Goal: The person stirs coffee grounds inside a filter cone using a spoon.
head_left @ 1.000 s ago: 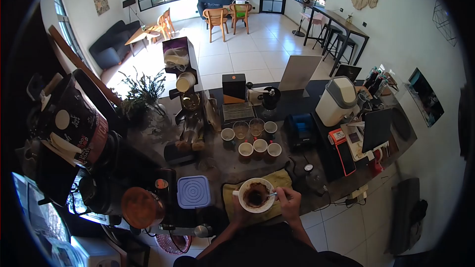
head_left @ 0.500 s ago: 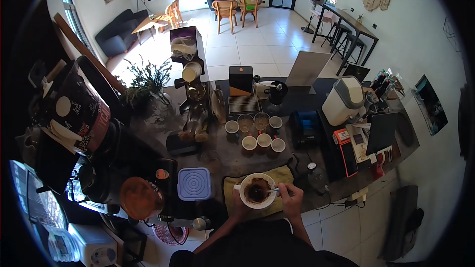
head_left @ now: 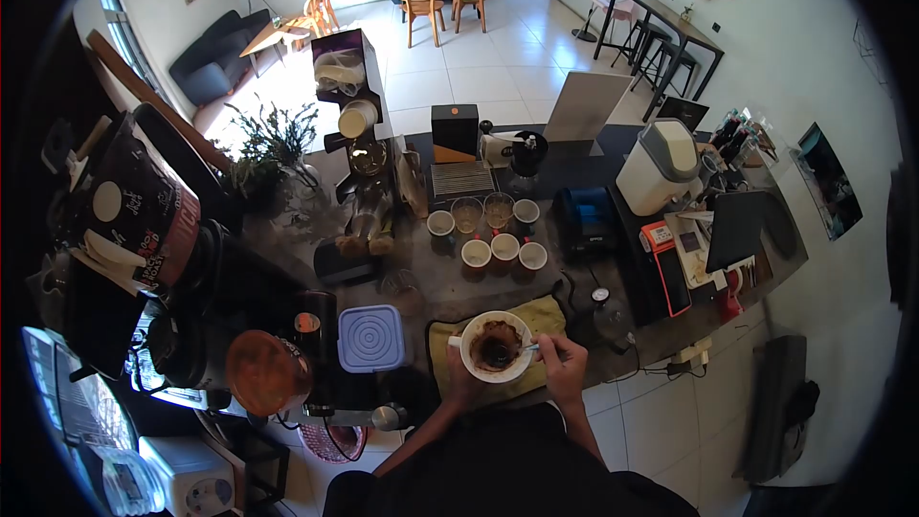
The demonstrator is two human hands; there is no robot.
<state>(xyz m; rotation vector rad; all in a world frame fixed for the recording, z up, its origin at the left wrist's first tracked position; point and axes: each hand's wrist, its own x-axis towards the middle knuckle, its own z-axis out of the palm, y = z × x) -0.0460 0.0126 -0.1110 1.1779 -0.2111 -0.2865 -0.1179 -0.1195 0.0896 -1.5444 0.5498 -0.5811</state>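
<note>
A white cup [head_left: 472, 360] with dark brown residue coating its inside is held above the front of the counter. My left hand [head_left: 463, 381] is wrapped round the cup's left underside, its fingers partly hidden beneath it. My right hand [head_left: 563, 364] pinches the handle of a spoon [head_left: 531, 348] at the cup's right rim. The spoon's far end reaches into the cup and is hard to make out in the dark contents. Under the cup lies a yellow-green cloth [head_left: 545, 320].
Beyond the cloth stand several small white-lined cups [head_left: 504, 247] and two clear glasses [head_left: 466, 214]. Left of the cloth is a blue-lidded container [head_left: 371, 339]. A black printer-like box [head_left: 585, 220] and an orange-and-black card terminal [head_left: 664, 268] sit to the right.
The camera view has shifted slightly, moving the scene up and left in the picture. Both hands keep their hold on the cup and the spoon.
</note>
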